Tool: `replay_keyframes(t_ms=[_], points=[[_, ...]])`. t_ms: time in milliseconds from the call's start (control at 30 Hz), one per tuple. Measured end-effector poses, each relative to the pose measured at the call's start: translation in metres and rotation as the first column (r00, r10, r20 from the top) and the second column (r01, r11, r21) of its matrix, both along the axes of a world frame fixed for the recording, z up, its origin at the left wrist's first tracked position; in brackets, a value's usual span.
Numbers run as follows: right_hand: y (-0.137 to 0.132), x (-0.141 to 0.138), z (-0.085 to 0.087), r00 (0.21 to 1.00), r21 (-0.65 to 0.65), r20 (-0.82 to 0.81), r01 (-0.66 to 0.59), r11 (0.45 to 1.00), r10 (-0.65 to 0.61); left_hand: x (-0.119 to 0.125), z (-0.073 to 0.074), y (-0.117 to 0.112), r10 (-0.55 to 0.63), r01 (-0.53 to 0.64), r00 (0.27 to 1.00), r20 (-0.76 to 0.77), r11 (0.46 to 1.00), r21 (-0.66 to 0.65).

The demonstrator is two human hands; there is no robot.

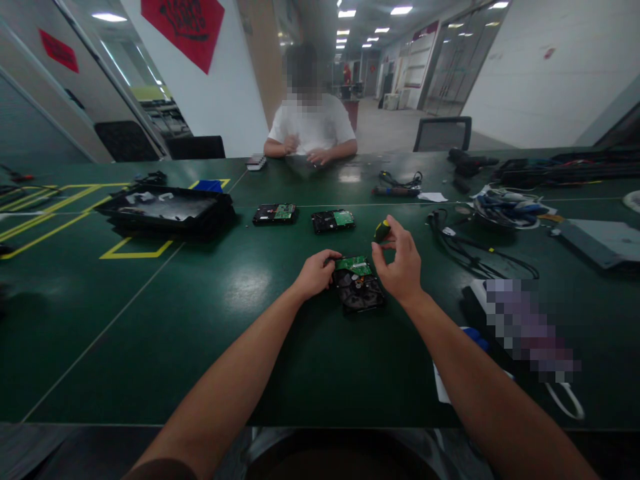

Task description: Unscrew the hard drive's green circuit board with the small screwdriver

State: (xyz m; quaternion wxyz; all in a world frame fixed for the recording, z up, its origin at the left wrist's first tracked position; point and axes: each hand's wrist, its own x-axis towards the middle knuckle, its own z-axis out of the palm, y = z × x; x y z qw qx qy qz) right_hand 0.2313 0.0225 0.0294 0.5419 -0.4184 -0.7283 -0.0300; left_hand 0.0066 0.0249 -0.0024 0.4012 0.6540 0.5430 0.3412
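Note:
A black hard drive [361, 293] with a green circuit board [354, 265] at its far end lies on the green table in front of me. My left hand [318, 273] grips its left edge, fingers bent around the far left corner. Above the drive's right side, my right hand [400, 261] pinches a screwdriver [383, 231] by its green and yellow handle. I cannot make out the screwdriver's shaft or tip. Two similar drives, one on the left [275, 214] and one nearer the middle [333, 221], lie farther back.
A black plastic housing [170, 208] stands at the left. Cables [465, 248], a bundle of wires [510, 207] and a grey box [603, 241] lie at the right, with a blurred object [530, 327] nearer me. A person [313, 127] sits across the table [150, 347].

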Motion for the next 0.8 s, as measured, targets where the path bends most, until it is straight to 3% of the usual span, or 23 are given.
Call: replay_keyframes(t_ms=[800], points=[[0.0026,-0.0008,-0.0018,1.0,-0.001,-0.011,0.018,1.0,-0.018,-0.0004,-0.0028,0.0003,0.0,0.0,1.0,0.015,1.0,0.021]])
